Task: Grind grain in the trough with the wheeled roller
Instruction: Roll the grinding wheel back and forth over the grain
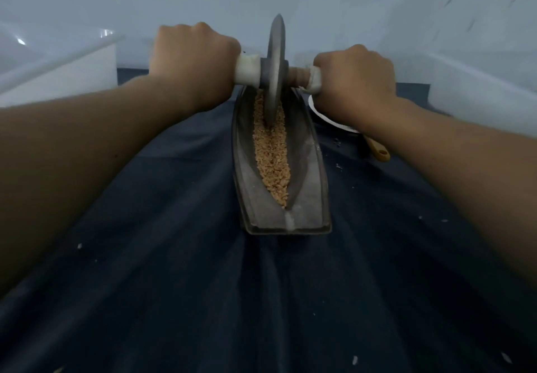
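Observation:
A long boat-shaped metal trough [312, 175] lies on the dark cloth, running away from me. Tan crushed grain [271, 154] fills its V-shaped groove. The wheeled roller's grey metal disc [274, 70] stands upright in the far half of the groove, its lower edge pressed into the grain. My left hand [191, 64] is closed around the white-wrapped left handle [247, 68]. My right hand [354, 82] grips the right handle [313, 80]. Both arms are stretched forward.
A dark blue cloth [174, 271] covers the work surface, with small pale crumbs scattered on it. A white bowl [322, 115] and a yellow spoon handle [377, 150] lie right of the trough, partly hidden by my right arm. White walls and a white block [72, 73] border the cloth.

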{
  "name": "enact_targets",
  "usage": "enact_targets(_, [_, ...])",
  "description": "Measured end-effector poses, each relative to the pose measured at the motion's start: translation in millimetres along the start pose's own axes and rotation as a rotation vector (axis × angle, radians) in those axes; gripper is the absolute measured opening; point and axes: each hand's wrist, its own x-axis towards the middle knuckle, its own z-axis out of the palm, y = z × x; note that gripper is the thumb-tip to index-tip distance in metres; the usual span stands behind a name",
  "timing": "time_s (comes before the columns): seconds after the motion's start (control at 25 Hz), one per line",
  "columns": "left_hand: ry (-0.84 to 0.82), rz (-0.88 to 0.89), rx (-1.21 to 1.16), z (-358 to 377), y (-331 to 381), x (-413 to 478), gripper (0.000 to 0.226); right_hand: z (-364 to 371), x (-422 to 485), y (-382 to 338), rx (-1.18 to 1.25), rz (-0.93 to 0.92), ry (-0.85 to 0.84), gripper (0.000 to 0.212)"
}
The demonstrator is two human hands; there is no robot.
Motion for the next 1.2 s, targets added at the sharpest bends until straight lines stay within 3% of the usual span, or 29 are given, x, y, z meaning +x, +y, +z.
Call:
enact_targets(0.16, [0.007,-0.077,-0.036,6.3,2.6,-8.4,0.005,-3.0,6.4,-4.6,-0.035,0.001,0.034,0.014])
enact_targets(0.32, [0.006,-0.113,-0.074,-8.2,10.4,-30.4,0.006,-24.7,-9.9,-15.0,-0.043,-0.014,-0.042,0.024])
enact_targets(0.4, [0.027,-0.094,-0.065,-27.7,15.1,-47.6,0.007,-40.4,-32.8,-16.5,0.009,-0.02,-0.058,0.018])
enact_targets(0.52, [0.03,-0.031,-0.032,-60.3,17.3,-77.3,0.026,-62.5,-73.8,-10.9,0.036,-0.068,-0.03,0.012])
enact_targets(0.68, [-0.029,0.036,-0.033,-65.8,7.8,-82.0,0.027,-74.5,-85.8,-2.8,-0.052,-0.127,0.011,0.045])
enact_targets(0.84, [-0.11,-0.014,-0.08,-27.1,3.0,-44.1,0.007,-39.4,-41.1,-5.2,-0.047,-0.076,-0.055,0.031])
enact_targets(0.96, [-0.145,-0.045,-0.063,-3.0,-0.1,-5.4,0.011,-14.7,-1.7,-4.8,0.015,-0.023,-0.053,0.014])
enact_targets(1.2, [-0.187,-0.04,-0.07,3.1,-1.3,6.4,0.014,-3.6,1.2,-3.7,0.026,0.0,-0.037,0.025])
